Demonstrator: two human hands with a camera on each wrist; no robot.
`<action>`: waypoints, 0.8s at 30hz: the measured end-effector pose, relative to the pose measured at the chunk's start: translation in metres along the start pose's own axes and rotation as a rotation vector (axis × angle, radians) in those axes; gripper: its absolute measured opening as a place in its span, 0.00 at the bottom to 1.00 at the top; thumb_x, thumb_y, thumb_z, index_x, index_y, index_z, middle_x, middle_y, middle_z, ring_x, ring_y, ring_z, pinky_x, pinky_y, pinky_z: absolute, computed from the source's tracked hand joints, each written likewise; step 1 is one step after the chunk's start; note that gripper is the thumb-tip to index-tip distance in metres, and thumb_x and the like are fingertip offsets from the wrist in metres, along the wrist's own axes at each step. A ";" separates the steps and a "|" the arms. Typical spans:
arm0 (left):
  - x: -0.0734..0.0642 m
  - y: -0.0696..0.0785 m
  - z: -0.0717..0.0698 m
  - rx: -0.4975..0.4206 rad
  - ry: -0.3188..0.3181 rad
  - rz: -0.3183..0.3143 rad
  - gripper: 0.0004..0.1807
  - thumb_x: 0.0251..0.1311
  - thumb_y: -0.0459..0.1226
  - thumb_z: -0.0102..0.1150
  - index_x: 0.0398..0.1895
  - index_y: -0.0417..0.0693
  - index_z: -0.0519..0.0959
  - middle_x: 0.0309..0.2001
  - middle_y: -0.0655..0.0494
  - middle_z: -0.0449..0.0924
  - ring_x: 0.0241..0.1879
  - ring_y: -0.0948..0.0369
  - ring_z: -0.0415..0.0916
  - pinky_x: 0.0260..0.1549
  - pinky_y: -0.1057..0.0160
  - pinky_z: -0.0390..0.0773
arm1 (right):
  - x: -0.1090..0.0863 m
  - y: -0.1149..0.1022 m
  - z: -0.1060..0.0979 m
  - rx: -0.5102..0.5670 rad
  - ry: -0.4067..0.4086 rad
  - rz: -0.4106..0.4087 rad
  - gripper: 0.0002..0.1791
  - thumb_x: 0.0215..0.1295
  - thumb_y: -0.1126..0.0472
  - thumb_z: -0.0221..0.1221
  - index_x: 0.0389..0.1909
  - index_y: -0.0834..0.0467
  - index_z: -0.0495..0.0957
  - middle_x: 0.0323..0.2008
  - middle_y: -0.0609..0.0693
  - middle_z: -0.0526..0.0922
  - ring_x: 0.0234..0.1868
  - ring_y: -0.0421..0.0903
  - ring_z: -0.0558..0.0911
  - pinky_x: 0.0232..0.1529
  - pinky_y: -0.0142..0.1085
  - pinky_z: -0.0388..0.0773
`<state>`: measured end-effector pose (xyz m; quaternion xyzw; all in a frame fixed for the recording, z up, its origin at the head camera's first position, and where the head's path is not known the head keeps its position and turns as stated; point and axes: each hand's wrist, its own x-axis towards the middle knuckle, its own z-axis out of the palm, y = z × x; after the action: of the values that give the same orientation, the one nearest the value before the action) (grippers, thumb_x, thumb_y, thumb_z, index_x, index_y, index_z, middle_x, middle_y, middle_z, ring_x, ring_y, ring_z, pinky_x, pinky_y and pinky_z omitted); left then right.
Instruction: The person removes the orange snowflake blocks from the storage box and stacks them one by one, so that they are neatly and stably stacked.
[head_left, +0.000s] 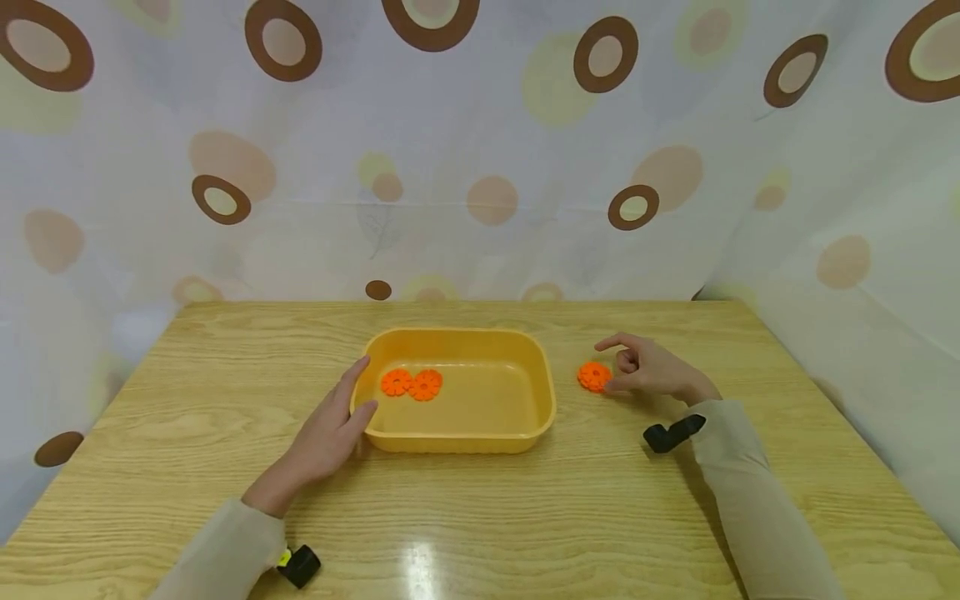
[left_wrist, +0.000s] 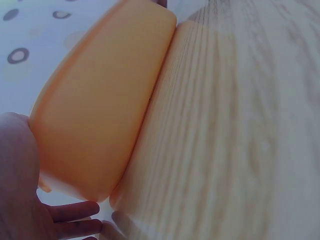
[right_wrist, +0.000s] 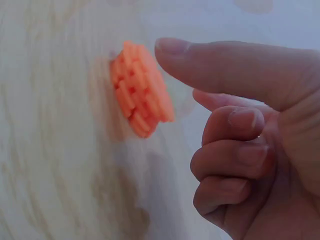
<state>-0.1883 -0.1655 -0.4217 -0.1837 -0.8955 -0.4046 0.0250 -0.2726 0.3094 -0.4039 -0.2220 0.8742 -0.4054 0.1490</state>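
In the head view, the left hand (head_left: 326, 437) reaches up to the yellow tub (head_left: 480, 442), thumb and fingers extended and parted at its left rim; two orange discs (head_left: 426, 386) lie inside, toward that end. Right of the tub, a strip of wood between, sits an orange stack (head_left: 593, 376) of similar notched discs; the right hand (head_left: 651, 368) is just beyond it, index and thumb apart, grasping nothing. The wood-grained bench (head_left: 480, 517) ends a little behind the tub, before a spotted cloth (head_left: 450, 167). The left wrist view shows the tub's smooth, rounded wall, straight fingers at its end. In the right wrist view, the stack looks layered, the thumb just beside it, three other fingers curled in.
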 end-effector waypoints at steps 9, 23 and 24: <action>0.000 0.000 0.000 -0.003 0.000 -0.004 0.32 0.73 0.39 0.42 0.76 0.41 0.46 0.74 0.35 0.50 0.71 0.38 0.52 0.66 0.36 0.55 | 0.003 -0.012 0.001 0.031 0.032 -0.050 0.27 0.58 0.69 0.64 0.58 0.71 0.68 0.18 0.44 0.57 0.18 0.36 0.56 0.22 0.30 0.59; 0.000 -0.001 0.000 -0.004 0.003 -0.006 0.32 0.73 0.39 0.42 0.76 0.41 0.47 0.73 0.35 0.51 0.71 0.38 0.52 0.67 0.37 0.54 | 0.032 -0.052 0.020 -0.008 0.075 -0.091 0.17 0.68 0.63 0.57 0.55 0.67 0.73 0.19 0.48 0.64 0.16 0.37 0.58 0.21 0.29 0.59; 0.000 0.000 0.000 -0.006 0.002 -0.007 0.32 0.73 0.39 0.42 0.76 0.41 0.47 0.73 0.35 0.51 0.71 0.38 0.51 0.67 0.37 0.54 | 0.035 -0.055 0.022 -0.014 0.070 -0.100 0.17 0.68 0.63 0.56 0.55 0.67 0.73 0.19 0.48 0.64 0.16 0.37 0.58 0.21 0.29 0.59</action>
<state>-0.1888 -0.1656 -0.4220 -0.1804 -0.8950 -0.4074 0.0239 -0.2782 0.2465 -0.3777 -0.2522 0.8695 -0.4138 0.0960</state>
